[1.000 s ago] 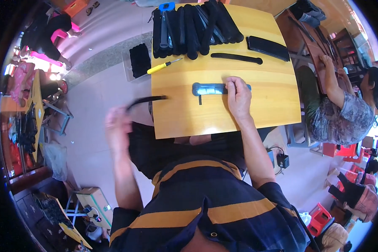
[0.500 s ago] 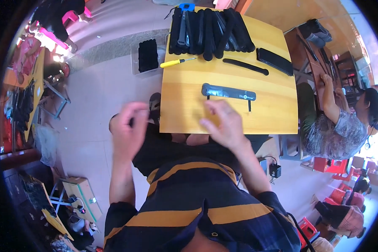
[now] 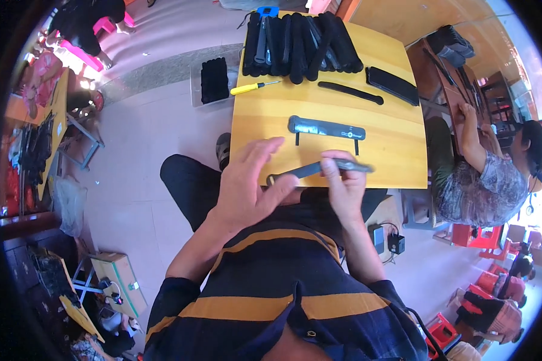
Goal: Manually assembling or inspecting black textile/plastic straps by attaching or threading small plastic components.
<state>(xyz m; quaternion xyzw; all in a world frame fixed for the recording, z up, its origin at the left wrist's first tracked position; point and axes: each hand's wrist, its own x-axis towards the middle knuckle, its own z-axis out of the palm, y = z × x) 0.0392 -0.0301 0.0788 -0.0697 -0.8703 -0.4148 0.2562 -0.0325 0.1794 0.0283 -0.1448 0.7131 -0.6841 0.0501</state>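
Near the table's front edge, my right hand (image 3: 345,189) pinches a long dark grey strip (image 3: 306,172) between thumb and fingers. The strip's right end is blurred. My left hand (image 3: 247,183) is open at the strip's left end, fingers apart and thumb close to it; whether it touches cannot be made out. Beyond them on the table lies a flat grey strip (image 3: 325,129) with rounded ends, a shiny patch and white print. Two short black tabs stick out from its near side. Farther back is a slim black strip (image 3: 350,92), lying slantwise.
A pile of black and grey strips (image 3: 298,48) covers the table's far side, with a blue device (image 3: 267,11) behind. A yellow-handled screwdriver (image 3: 253,88) lies at the left edge, a black case (image 3: 392,86) at the right. A clear bin (image 3: 197,96) stands left; a co-worker (image 3: 485,180) sits right.
Both hands were empty and apart; now my right hand holds a dark grey strip. My left hand has moved right toward it. The grey strip on the table stays put.
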